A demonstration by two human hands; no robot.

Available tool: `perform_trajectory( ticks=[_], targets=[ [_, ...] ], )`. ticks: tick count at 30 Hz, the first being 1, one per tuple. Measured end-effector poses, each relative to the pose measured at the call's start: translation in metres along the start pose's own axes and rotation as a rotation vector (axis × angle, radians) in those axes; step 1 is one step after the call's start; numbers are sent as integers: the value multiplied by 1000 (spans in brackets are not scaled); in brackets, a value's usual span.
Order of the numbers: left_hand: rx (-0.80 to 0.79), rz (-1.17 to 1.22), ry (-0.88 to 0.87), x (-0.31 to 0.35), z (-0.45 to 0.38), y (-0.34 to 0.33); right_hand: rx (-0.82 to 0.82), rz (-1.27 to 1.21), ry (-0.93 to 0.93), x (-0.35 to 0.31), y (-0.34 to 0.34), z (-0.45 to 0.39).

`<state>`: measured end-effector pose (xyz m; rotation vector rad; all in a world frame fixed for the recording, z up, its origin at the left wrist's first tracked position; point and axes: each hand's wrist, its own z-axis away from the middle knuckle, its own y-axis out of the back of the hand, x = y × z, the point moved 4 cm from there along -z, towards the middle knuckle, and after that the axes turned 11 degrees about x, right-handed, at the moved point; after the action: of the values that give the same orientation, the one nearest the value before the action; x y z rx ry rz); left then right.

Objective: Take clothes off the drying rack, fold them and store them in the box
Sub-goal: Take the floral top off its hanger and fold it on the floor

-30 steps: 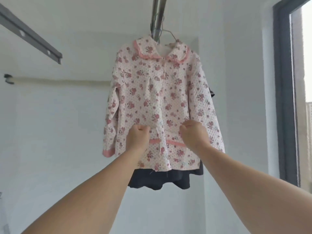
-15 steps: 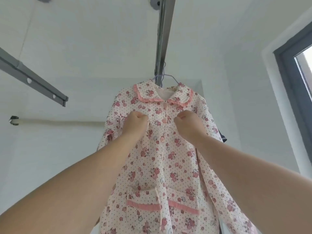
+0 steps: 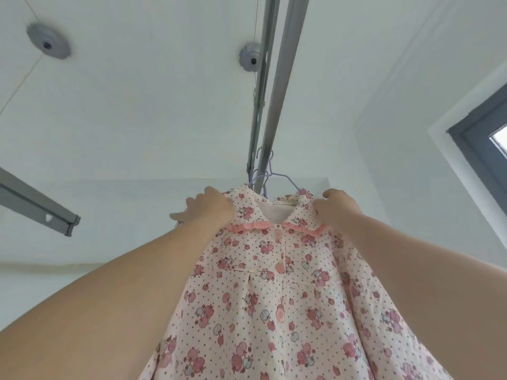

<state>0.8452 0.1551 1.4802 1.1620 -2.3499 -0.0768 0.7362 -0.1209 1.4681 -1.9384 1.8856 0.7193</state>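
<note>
Filling the upper part of the view, a white ceiling (image 3: 137,119) is seen from below, with a dark-framed window (image 3: 482,149) cut off at the right edge. A long grey drying rack rail (image 3: 277,86) is run from the top of the view down to the middle, and a second grey rail (image 3: 35,207) is seen ending at the left. Two round grey ceiling mounts (image 3: 48,45) are fixed to the ceiling, one at the far left and one close beside the central rail. Below the central rail, a floral shirt (image 3: 274,297), white with pink flowers, dark dots and a pink-frilled collar, is hung on a pale wire hanger (image 3: 277,175) whose hook is looped over the rail; the garment is spread downwards across the near lower middle and right. Both bare forearms are raised from the lower corners to the shoulders of the shirt. The left shoulder, just beside the collar, is gripped by the left hand (image 3: 208,208), with its fingers curled over the top of the cloth and some fingertips seen loose at its left. The right collar and shoulder are held by the right hand (image 3: 338,208), whose fingers are curled round the fabric edge.
</note>
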Motion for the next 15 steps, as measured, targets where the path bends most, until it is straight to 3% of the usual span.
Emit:
perform_trajectory(
  ticks=[3,8,15],
  targets=[
    [42,64,-81,3,-12,-7,20,18,33,3,-9,-7],
    [234,349,-220,38,-47,4,291,-64,40,5,21,-38],
    [182,460,-306,71,4,-31,236,-51,-82,69,57,-2]
  ],
)
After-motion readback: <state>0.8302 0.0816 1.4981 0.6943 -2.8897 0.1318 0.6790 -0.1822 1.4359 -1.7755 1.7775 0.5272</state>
